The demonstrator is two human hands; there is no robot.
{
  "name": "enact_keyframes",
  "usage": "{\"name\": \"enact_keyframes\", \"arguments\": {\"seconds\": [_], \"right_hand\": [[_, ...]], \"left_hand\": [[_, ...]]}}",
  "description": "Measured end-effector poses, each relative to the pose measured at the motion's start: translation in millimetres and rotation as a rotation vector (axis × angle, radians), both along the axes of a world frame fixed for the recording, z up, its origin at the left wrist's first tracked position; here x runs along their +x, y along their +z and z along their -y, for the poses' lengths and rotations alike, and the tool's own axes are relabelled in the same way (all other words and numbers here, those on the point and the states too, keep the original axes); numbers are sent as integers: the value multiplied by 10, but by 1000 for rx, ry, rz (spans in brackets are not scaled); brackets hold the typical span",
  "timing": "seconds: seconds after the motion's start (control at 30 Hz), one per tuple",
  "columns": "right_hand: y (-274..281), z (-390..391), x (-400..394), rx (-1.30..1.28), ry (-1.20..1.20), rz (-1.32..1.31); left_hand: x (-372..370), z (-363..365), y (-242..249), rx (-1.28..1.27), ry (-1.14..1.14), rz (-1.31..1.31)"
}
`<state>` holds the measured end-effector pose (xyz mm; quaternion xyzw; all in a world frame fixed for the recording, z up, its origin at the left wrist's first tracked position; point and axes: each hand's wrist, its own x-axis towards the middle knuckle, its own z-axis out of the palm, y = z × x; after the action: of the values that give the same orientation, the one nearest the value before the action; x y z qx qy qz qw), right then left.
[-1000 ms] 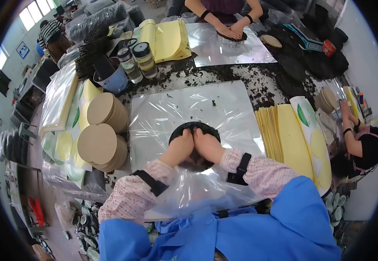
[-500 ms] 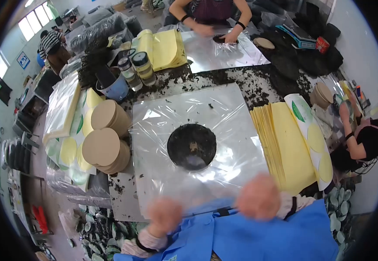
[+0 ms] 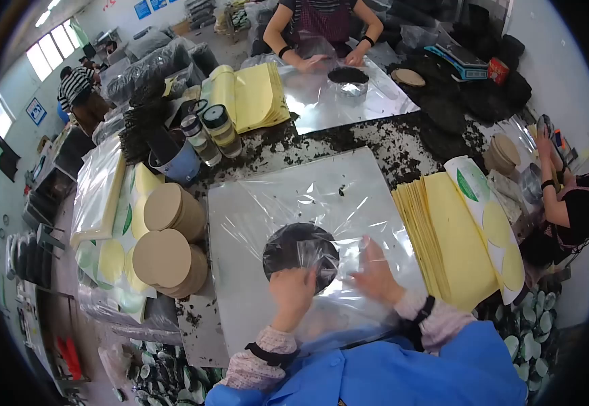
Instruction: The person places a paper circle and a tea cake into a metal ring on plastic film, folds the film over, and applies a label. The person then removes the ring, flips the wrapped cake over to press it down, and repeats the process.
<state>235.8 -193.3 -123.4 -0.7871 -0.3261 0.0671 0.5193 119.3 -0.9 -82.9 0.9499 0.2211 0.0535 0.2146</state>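
A round dark cake (image 3: 282, 256) lies on clear plastic film (image 3: 254, 210) over a pale square board (image 3: 227, 271). My left hand (image 3: 292, 295) is closed on the film at the cake's near edge, with film gathered above its fingers. To the right of the cake, my right hand (image 3: 378, 272) rests against the film with its fingers stretched out. Part of the cake's near side is hidden by the film and my left hand.
Stacks of round tan discs (image 3: 162, 259) stand left, beside yellow-green sheets. Yellow paper (image 3: 460, 247) lies right. Lidded jars (image 3: 220, 128) and a blue pot (image 3: 176, 162) are at the back left. A co-worker's hands (image 3: 315, 62) work across the table; another person (image 3: 565, 203) is far right.
Both my hands have moved forward from the board's near edge to the cake, and film is now gathered over its near part. The co-worker's hands across the table have moved apart from their dark cake.
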Motion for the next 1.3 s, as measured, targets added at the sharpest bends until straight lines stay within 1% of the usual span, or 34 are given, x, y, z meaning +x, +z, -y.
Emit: {"name": "enact_keyframes", "arguments": {"seconds": [0.03,0.07,0.1,0.17,0.2,0.23,0.3,0.33,0.37,0.4,0.43,0.5,0.53,0.57,0.6,0.63,0.67,0.7,0.73,0.77,0.8,0.83,0.87,0.9,0.93,0.97,1.0,1.03,1.07,1.1,1.13,1.2,1.23,1.3], "right_hand": [[-11,-236,140,320,-64,-444],[176,-465,226,250,-85,-160],[399,-693,235,184,-99,133],[692,-977,-13,197,208,143],[699,-1076,-100,223,279,435],[620,-1057,-165,234,272,440],[392,-1051,-190,161,267,123],[349,-1130,-113,156,260,117],[296,-1224,-60,14,245,117],[266,-1262,-60,-123,230,119],[269,-1241,-58,-123,225,121],[328,-1106,-41,-34,238,29],[430,-943,6,147,198,350],[447,-891,95,363,16,635],[530,-734,148,332,-155,488],[388,-813,152,428,-446,-48],[227,-912,375,591,-468,-479],[216,-1008,562,746,-486,-920],[299,-1094,506,673,-242,-711],[428,-1203,459,600,4,-489],[514,-1214,370,513,267,-40],[597,-1184,281,374,502,110],[458,-1124,278,341,574,119],[288,-1081,315,304,651,138],[208,-1078,309,292,666,147],[116,-1043,261,490,409,-187],[67,-1002,178,665,120,-522],[208,-1129,1,641,125,-166],[464,-1186,-199,442,134,90],[640,-1194,-347,242,141,341],[602,-1192,-365,242,146,341],[462,-1252,-278,337,-99,-10],[416,-1268,-234,343,-91,-9],[335,-1179,-170,206,-33,-304]], "left_hand": [[-20,29,-54,124,18,152],[-19,30,-37,81,27,256],[-5,42,-47,81,31,253],[25,23,-59,-8,96,493],[-44,-3,-114,-37,82,493],[-127,-44,-57,-27,75,496],[-230,-239,103,-409,80,720],[-231,-389,99,-877,57,711],[-221,-456,74,-893,68,695],[-94,-546,156,-890,-58,578],[26,-623,209,-873,-196,474],[114,-418,136,-103,-325,411],[104,-339,154,-81,-322,434],[76,-301,161,-56,-318,459],[90,-321,40,-18,-290,415],[129,-325,43,-20,-282,417],[115,-290,45,-129,-198,407],[77,-249,59,-234,-114,390],[38,-266,158,-308,-97,406],[49,-302,171,-298,-99,409],[46,-328,169,-758,-47,676],[-12,-334,144,-1229,17,927],[-77,-472,-109,-1081,3,975],[-83,-482,-105,-1083,5,987],[-75,-466,-103,-660,-69,809],[-96,-401,-109,-253,-122,607],[2,-267,22,-26,-148,557],[72,-184,51,120,-170,451],[69,-185,-46,2,-167,498],[62,-195,-26,-113,-166,543],[-30,-182,30,-111,-161,544],[-210,-175,209,-277,-27,658],[-298,-218,193,-270,-22,662],[-638,-263,78,-232,-170,412]]}}
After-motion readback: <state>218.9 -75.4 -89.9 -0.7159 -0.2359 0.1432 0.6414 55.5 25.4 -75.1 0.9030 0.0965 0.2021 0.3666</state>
